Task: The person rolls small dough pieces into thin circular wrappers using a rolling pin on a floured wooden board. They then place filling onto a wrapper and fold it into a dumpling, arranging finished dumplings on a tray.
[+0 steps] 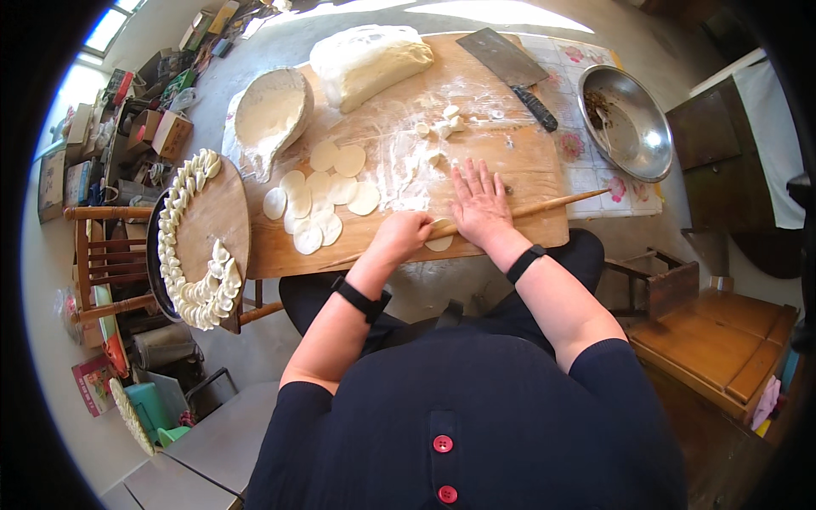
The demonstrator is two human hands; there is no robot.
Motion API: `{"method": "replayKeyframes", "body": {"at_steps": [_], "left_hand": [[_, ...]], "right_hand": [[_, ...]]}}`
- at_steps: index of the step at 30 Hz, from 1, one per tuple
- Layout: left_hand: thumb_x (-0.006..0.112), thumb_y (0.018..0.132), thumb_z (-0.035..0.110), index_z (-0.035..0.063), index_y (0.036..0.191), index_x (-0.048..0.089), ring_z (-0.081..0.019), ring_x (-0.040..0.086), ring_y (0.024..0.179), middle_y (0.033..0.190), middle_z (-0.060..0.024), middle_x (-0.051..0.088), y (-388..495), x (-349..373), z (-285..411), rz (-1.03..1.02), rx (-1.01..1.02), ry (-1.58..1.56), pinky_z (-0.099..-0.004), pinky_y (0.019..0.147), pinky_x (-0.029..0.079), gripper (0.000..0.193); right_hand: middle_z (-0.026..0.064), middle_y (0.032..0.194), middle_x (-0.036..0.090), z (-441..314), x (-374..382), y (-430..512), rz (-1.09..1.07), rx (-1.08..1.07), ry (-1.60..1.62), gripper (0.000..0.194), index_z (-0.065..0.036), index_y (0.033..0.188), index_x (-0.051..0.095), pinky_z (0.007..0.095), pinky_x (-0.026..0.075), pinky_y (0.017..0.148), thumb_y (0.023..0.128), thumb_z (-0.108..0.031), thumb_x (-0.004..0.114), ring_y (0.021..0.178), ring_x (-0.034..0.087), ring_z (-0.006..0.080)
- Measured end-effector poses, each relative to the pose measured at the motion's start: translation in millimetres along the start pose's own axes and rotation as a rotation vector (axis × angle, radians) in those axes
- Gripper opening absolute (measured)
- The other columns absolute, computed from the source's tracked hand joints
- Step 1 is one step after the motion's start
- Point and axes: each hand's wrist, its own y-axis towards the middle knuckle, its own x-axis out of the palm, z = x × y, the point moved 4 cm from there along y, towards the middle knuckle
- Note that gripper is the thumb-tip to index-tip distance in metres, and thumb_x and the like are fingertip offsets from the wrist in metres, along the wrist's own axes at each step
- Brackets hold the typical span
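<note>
A tapered wooden rolling pin (554, 203) lies across a small round dough wrapper (440, 243) near the board's front edge. My right hand (478, 201) presses flat on the pin, palm down with fingers spread. Beside it, my left hand (408, 233) has its fingers curled at the wrapper's edge and the pin; the fingertips are partly hidden. Several rolled wrappers (319, 197) overlap on the floured wooden board (535, 150) to the left. Small dough pieces (451, 121) lie beyond my hands. Farther back rests a large dough block (376, 67).
A cleaver (503, 57) lies at the board's back right, its handle toward me. A steel bowl (637, 134) with some filling and a spoon stands right. A flour bowl (274, 108) sits back left. Folded dumplings line a round board (204, 223) at left, by a wooden chair (115, 212).
</note>
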Motion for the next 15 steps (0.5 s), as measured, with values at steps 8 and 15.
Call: {"method": "replayKeyframes", "body": {"at_steps": [8,15], "left_hand": [[0.065,0.086,0.012,0.0025,0.1,0.068,-0.0216,0.066,0.076,0.088,-0.0149,0.069,-6.0,7.6,-18.9,0.01,-0.159,-0.388,-0.0312,0.072,0.052,0.017],[0.061,0.087,0.019,0.0047,0.098,0.07,-0.0309,0.066,0.076,0.09,-0.0179,0.068,6.3,0.5,1.2,-0.056,-0.066,0.073,-0.038,0.072,0.052,0.021]], "right_hand": [[0.015,0.157,0.025,-10.4,-10.9,-81.7,-0.224,0.006,0.098,0.066,-0.009,0.149,0.033,0.0544,0.012,0.117,0.093,-0.038,0.051,0.147,0.017,0.0356],[0.0123,0.16,0.02,0.6,15.6,13.0,-0.094,0.053,-0.005,0.067,-0.012,0.152,0.029,0.0535,0.011,0.118,0.095,-0.042,0.048,0.148,0.014,0.0335]]}}
